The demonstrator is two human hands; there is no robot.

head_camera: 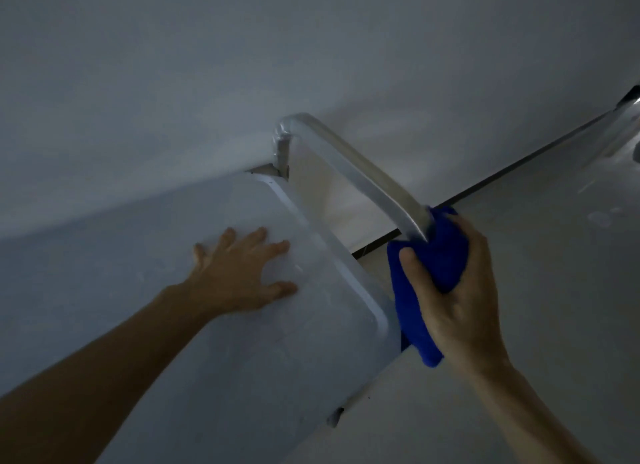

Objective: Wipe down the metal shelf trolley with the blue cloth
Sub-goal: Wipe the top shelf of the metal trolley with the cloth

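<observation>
The metal shelf trolley's flat top shelf (207,377) fills the lower left of the head view, with a raised rim along its right edge. A curved metal handle bar (349,162) rises from its far corner and arcs down to the right. My right hand (460,290) grips the blue cloth (436,256), which is wrapped around the near end of that bar. A loose end of the cloth hangs down beside the shelf's corner. My left hand (239,273) rests flat on the top shelf with fingers spread.
A pale wall (242,65) stands directly behind the trolley. To the right lies light flooring (519,325) with a dark skirting line (502,176). Another shiny metal object (623,131) shows at the right edge. The scene is dim.
</observation>
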